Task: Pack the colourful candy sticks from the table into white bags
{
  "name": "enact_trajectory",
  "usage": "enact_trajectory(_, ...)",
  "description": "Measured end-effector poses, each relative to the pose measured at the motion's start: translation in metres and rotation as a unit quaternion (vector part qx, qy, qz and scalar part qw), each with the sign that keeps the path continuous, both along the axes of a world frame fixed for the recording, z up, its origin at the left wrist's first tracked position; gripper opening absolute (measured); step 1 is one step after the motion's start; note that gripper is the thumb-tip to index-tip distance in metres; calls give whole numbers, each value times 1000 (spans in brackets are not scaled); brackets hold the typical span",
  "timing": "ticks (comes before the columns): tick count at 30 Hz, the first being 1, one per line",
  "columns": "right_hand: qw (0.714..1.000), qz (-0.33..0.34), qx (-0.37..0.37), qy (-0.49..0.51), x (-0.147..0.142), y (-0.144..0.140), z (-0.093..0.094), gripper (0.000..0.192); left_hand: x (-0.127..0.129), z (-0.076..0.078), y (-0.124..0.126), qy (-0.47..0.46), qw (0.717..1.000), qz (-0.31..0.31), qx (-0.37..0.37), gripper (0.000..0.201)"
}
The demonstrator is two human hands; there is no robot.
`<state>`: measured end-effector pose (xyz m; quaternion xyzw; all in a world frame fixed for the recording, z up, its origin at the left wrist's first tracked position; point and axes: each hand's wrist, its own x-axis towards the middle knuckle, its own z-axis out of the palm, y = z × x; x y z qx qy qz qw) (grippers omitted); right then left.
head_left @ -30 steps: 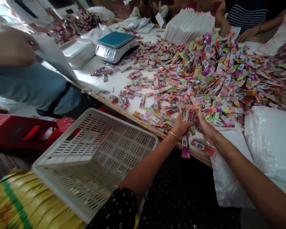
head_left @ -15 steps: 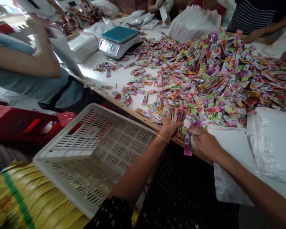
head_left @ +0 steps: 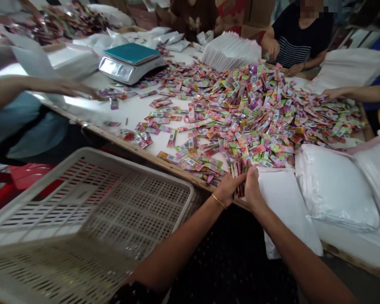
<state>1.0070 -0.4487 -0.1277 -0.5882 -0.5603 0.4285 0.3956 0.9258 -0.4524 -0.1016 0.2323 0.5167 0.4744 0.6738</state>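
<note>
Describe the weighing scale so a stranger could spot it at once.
Start at the big heap of colourful sachets on the white table. Look beyond its far left edge: the scale sits there. It is the only boxy item, with a flat teal platform and a silver display front.

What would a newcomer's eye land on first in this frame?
The huge heap of bright sachets across the white table. At its near edge, the left hand and right hand press a bundle of sachets between them. A slotted plastic basket sits lower left.
</note>
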Motion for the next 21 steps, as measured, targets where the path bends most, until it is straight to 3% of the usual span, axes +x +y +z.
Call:
enact_trajectory(3,998,14,31,-54,28,5,2,65,8,-2,9,-15,999,-29,5,48)
enact_trajectory(6,978,139,28,-156,82,24,4,50,8,-8,22,-1,999,-35,-33,37)
enact_trajectory(8,926,213,14,-310,116,39,4,45,11,-12,34,0,998,-37,-49,26)
enact_trajectory(10,851,269,-29,-450,138,51,4,51,20,-14,49,-23,997,-48,-50,17)
enact_trajectory(11,819,294,-55,-489,143,56,4,51,27,-14,58,-41,996,-57,-50,14)
enact_trajectory(13,785,338,-86,-513,144,61,5,42,41,-14,74,-79,991,-84,-66,9)
enact_trajectory(16,776,364,-78,-509,136,64,6,33,57,-15,93,-120,978,-119,-120,11)
enact_trajectory(21,750,419,-99,-503,135,79,2,48,53,-26,101,-126,976,-92,-151,14)
